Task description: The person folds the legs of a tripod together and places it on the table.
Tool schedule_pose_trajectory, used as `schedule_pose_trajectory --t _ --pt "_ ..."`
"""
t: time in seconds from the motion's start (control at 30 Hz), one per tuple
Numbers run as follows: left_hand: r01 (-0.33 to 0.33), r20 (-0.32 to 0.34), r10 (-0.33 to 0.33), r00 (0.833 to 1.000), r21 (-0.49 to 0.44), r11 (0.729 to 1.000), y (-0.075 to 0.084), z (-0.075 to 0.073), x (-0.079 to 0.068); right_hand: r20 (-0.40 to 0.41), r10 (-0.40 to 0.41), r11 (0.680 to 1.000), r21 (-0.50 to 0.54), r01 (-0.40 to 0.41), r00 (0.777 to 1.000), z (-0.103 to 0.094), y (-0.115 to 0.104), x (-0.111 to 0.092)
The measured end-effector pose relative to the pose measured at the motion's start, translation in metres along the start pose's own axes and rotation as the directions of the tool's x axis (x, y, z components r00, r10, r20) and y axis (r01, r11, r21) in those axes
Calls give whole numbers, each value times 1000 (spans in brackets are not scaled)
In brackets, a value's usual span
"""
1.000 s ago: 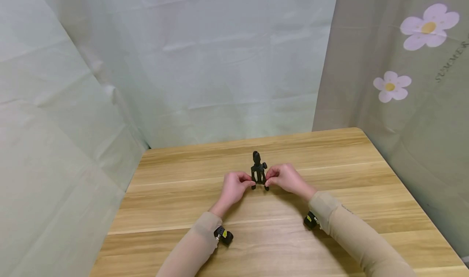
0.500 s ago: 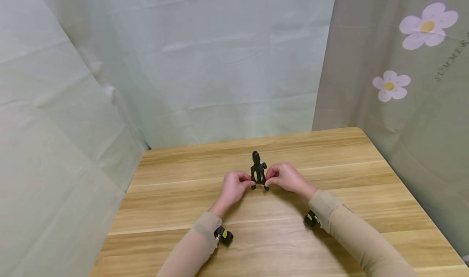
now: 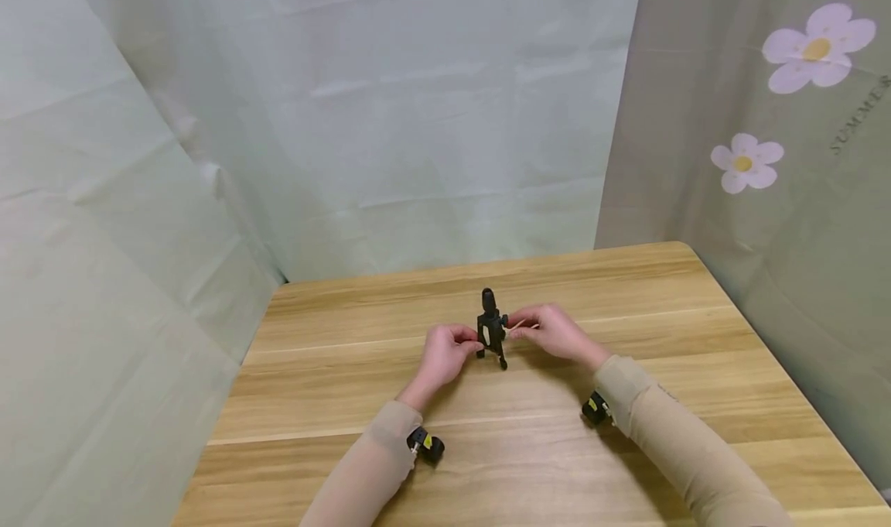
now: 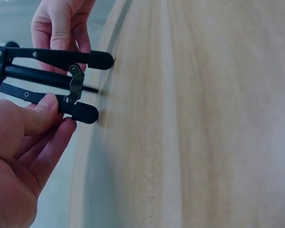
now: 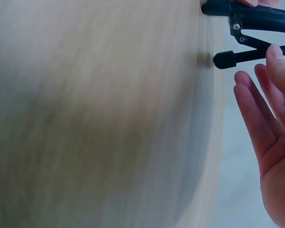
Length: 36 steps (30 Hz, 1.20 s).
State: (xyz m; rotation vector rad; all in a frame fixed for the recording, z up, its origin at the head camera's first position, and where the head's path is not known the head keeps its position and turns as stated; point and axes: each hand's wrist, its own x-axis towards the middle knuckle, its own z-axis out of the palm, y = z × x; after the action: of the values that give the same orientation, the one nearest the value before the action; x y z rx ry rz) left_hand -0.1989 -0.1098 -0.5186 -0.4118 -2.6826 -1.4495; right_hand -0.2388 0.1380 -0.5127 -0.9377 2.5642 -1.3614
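A small black mini tripod stands upright on the wooden table, its legs spread and a side knob showing. My left hand pinches one tripod leg low down. In the left wrist view, the thumb and fingertips of my left hand hold that leg just above its rubber foot, near a metal hinge brace. My right hand is at the tripod's right side with thumb and fingers apart. In the right wrist view, the fingers of my right hand are extended, the thumb tip close against another leg.
The wood-grain table spreads around both arms, its back edge beyond the tripod. Pale curtains hang behind and at the sides, with flower prints at right. A small black camera sits on each wrist.
My right hand has loosened its pinch on the right leg and shifted slightly up and right. The tripod has turned a little. My left hand keeps its hold.
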Motion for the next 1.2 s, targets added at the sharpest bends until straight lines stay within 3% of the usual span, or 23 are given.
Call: schedule_pose_trajectory --t 0.3,0.6,1.03,1.2 --pt "-20 13 19 1000 20 1000 -2 -4 4 -24 -33 999 32 34 999 -2 -4 -1" --pt "-9 16 10 1000 -25 1000 -7 -4 4 -2 6 1000 -8 -6 1000 -2 -3 1" --pt "-5 12 6 1000 -28 1000 -8 -2 6 35 55 998 25 -56 998 3 2 11" --pt "-34 7 34 999 -23 999 -4 -2 5 27 72 996 48 -74 997 5 2 13"
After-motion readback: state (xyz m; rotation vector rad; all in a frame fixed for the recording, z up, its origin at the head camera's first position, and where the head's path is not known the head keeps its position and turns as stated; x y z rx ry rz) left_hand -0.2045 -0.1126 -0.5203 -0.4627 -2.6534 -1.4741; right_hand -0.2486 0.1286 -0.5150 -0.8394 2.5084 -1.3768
